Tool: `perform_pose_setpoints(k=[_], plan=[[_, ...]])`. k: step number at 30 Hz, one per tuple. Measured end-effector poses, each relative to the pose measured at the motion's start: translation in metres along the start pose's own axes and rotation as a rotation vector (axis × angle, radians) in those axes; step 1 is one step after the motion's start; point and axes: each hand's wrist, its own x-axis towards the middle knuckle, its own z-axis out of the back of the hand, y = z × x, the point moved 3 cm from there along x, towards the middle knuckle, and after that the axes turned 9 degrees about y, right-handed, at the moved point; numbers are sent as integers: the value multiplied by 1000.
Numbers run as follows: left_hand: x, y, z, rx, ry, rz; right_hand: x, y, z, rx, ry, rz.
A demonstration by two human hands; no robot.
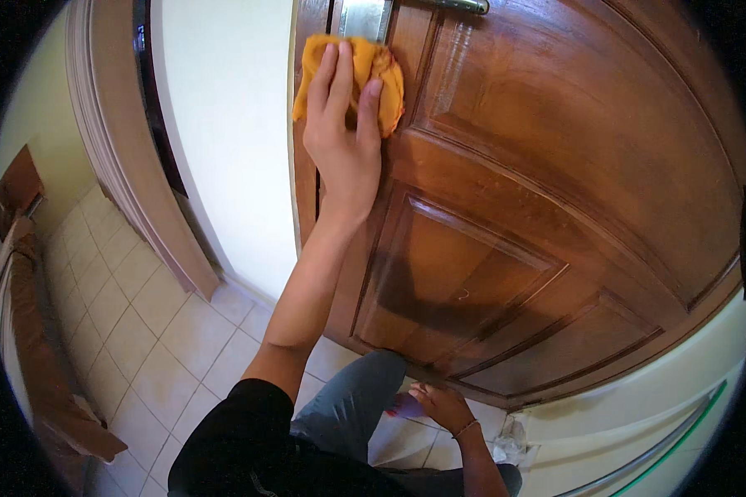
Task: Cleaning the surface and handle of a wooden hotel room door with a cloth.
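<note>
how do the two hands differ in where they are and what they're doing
The left hand is raised with its arm stretched up, fingers flat, pressing an orange cloth against the wooden door near the metal handle plate. The right hand is low beside the knee, near the door's bottom edge, loosely on a small pink-red thing that is too hidden to identify. Both are bare.

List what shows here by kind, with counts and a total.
Hands: 2, left hand and right hand
Orange cloth: 1
Wooden door: 1
Metal door handle: 1
Total: 5
</note>
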Motion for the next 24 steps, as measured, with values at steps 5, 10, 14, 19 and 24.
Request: perform_pose_setpoints(k=[5, 10, 14, 19, 24], plan=[[44, 1, -5, -119, -24, -57, 2, -15, -12, -34, 51, -60], [24, 10, 5, -78, 57, 52, -1, 8, 1, -41, 36, -1], [-24, 10, 16, -191, 106, 225, 0, 11, 5, 23, 76, -64], [-57, 21, 26, -77, 141, 154, 0, 23, 12, 58, 101, -61], [-31, 17, 16, -296, 105, 176, -7, 17, 8, 64, 14, 4]])
